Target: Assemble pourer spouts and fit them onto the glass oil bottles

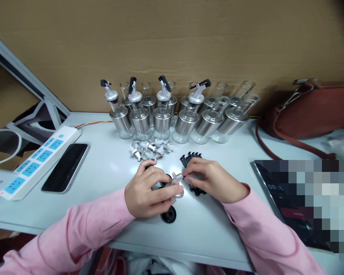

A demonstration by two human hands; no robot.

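Observation:
My left hand is closed round a silver bottle pourer, its spout pointing up and to the right. At the spout's tip, the fingertips of my right hand are pinched on a small black part, mostly hidden by the fingers. Beneath and behind that hand lies a pile of small black levers. Black round stoppers rest under and beside my left hand, some partly covered by it. Several loose silver spout pieces are heaped just beyond my hands.
Glass bottles with steel sleeves stand in two rows at the back, several topped with pourers. A power strip and a phone lie left. At right are a brown bag and a dark-screened device. Cardboard rises behind.

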